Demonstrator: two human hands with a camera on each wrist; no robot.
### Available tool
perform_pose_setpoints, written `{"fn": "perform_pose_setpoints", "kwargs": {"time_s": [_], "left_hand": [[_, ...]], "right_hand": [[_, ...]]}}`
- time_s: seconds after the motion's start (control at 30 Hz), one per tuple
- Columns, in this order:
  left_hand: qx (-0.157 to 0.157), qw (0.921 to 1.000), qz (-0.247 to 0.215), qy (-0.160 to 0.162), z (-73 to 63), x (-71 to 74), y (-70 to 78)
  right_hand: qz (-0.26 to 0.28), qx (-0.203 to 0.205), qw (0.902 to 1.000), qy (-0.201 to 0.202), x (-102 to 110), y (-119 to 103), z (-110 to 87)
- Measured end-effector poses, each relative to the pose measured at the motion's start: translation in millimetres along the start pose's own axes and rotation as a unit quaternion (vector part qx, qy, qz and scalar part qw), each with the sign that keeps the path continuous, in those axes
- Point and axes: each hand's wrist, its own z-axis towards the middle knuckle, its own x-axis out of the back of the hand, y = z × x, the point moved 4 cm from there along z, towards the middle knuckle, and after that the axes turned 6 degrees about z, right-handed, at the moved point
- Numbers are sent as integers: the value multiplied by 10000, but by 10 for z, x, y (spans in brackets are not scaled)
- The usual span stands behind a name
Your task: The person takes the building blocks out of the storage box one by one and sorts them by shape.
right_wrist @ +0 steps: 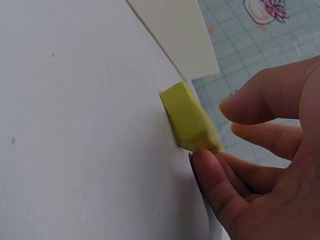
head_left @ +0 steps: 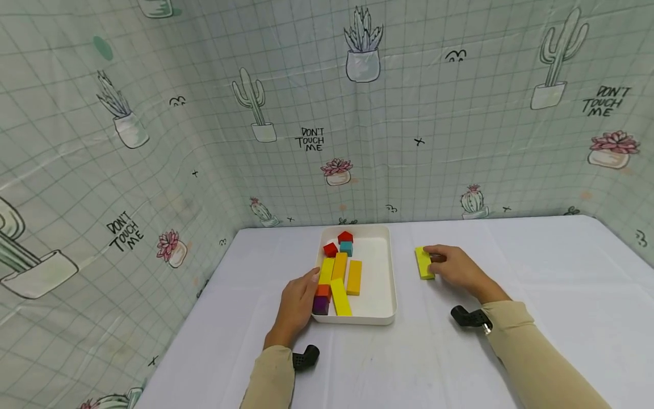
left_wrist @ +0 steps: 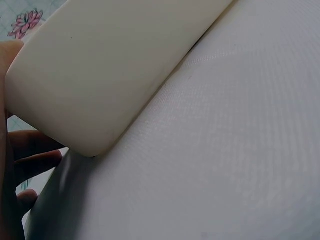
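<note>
My left hand (head_left: 295,301) grips the left side of a white tray (head_left: 392,272), its thumb near the rim and other fingers outside; the tray's outer wall (left_wrist: 100,75) fills much of the left wrist view. To the tray's right, my right hand (head_left: 460,270) has its curved fingers at a yellow rectangular block (head_left: 422,262) on the table. In the right wrist view, one fingertip (right_wrist: 205,162) meets the near end of that slightly blurred block (right_wrist: 187,115), while another finger is apart from it. The exact contact behind the block is hidden.
Inside the tray's left part lie yellow blocks (head_left: 340,298), an orange-yellow block (head_left: 354,278), red blocks (head_left: 345,237), a teal block (head_left: 346,248), an orange block (head_left: 323,291) and a purple block (head_left: 321,305). A white cloth covers the table (head_left: 383,369); a printed curtain (head_left: 306,187) hangs behind.
</note>
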Motion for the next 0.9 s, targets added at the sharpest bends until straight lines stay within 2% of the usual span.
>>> {"fn": "perform_pose_setpoints", "kwargs": {"time_s": [0.3, 0.63, 0.77, 0.9], "left_hand": [[-37, 10000, -3, -18, 6, -3, 7], [42, 10000, -70, -9, 4, -13, 19], [44, 10000, -49, -23, 5, -13, 9], [0, 10000, -31, -25, 2, -7, 9]], "right_hand": [[-75, 162, 9998, 116, 61, 10, -8], [525, -32, 9969, 583, 170, 49, -55], [781, 84, 9938, 781, 195, 10, -68], [1006, 207, 9917, 773, 180, -35, -68]]}}
